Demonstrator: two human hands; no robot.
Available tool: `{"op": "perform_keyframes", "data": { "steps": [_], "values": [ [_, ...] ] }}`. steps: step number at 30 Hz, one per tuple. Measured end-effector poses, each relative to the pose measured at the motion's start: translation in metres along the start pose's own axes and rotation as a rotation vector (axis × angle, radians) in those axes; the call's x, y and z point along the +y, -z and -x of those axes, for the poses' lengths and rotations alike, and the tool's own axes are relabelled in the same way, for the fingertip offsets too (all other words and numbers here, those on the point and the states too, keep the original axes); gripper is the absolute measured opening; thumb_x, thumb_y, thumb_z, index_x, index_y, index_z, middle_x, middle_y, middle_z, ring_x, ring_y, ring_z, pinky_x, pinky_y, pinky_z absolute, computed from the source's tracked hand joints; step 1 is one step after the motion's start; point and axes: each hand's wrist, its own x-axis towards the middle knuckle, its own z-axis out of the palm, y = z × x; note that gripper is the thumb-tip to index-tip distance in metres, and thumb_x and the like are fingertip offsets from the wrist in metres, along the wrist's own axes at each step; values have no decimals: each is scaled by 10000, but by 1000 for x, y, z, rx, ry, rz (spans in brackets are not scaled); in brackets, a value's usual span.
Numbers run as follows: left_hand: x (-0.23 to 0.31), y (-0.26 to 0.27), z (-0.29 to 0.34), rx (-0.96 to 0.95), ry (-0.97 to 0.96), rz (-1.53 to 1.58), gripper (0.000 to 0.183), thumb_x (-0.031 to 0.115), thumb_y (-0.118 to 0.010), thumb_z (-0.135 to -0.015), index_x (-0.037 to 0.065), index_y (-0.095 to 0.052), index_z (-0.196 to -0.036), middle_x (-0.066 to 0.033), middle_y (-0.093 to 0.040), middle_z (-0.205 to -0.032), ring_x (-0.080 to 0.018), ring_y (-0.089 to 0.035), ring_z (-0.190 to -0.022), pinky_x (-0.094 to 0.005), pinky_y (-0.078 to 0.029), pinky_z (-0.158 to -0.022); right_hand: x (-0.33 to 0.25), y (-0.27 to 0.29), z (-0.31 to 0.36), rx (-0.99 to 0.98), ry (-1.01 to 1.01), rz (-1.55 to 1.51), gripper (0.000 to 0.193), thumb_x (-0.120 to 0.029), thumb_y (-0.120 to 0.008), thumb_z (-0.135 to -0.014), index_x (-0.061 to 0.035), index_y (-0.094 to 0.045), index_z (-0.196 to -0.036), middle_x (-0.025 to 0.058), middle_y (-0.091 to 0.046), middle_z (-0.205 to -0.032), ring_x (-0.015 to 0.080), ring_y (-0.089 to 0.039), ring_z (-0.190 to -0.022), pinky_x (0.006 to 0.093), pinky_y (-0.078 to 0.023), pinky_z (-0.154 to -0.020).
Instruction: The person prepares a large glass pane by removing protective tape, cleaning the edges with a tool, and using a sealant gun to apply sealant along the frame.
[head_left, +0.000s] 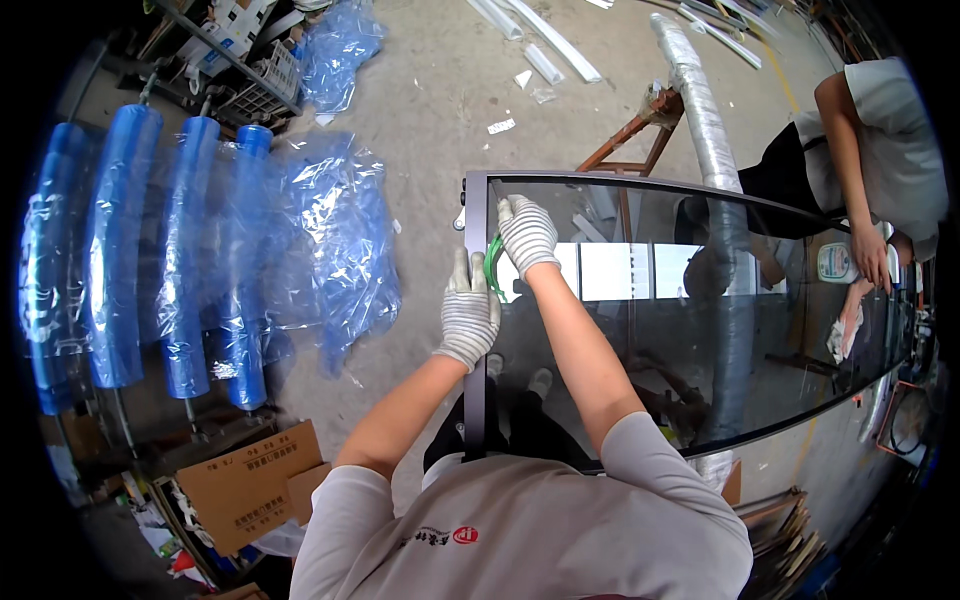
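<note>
My left hand [470,318] lies flat on the frame [477,215], perhaps steadying it; whether my right hand [529,236] grips the green strip [490,268] inside it, I can't tell.

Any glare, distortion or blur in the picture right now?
Head view: white window-like reflections glare off the dark glass pane; head view: fisheye bends the blue rolls, corners go black; head view: left hand and right hand look fairly sharp.

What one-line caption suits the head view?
White-gloved left hand and right hand at the straight grey frame of a long reflective glass panel, a thin green strip between them.
</note>
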Motion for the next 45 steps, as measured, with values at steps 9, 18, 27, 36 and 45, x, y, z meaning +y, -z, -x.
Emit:
{"op": "perform_keyframes", "data": {
  "steps": [9,18,27,36,45],
  "values": [
    [1,-3,-1,-12,-11,47,649,67,-505,-784,-63,-260,-1370,-343,-238,-1383,-495,-389,-1163,-487,-357,-992,28,16,9,-127,-140,-1348,316,-359,-557,-908,-51,-622,-938,4,-537,-551,61,-451,-425,207,-334,-390],
    [-18,-12,3,102,-104,0,682,54,-517,-788,6,-236,-1407,-322,-249,-1400,-469,-381,-1208,-466,-345,-1021,50,27,158,-368,-147,-1172,221,-251,-574,-904,-36,-575,-855,24,-604,-672,102,-564,-591,236,-466,-556],
    [9,0,-5,94,-432,-209,631,178,-523,-800,-64,-310,-1343,-327,-270,-1394,-452,-286,-1294,-537,-211,-1082,103,79,356,17,-599,-1138,321,-347,-585,-891,-43,-611,-794,11,-505,-498,78,-447,-396,232,-339,-379],
    [7,-12,3,-208,-581,-581,626,338,-395,-920,-68,-281,-1382,-255,-278,-1446,-400,-207,-1364,-478,-110,-1136,131,56,480,808,-869,-1214,304,-329,-607,-876,-47,-604,-763,5,-531,-543,86,-459,-429,239,-362,-412],
    [82,-5,176,-672,-1121,-340,652,374,-433,-879,48,-277,-1422,-190,-200,-1496,-426,-109,-1383,-565,-26,-1110,171,46,512,662,-811,-1383,234,-275,-582,-881,-42,-595,-865,22,-539,-600,118,-503,-522,257,-412,-516]
  ]
}}
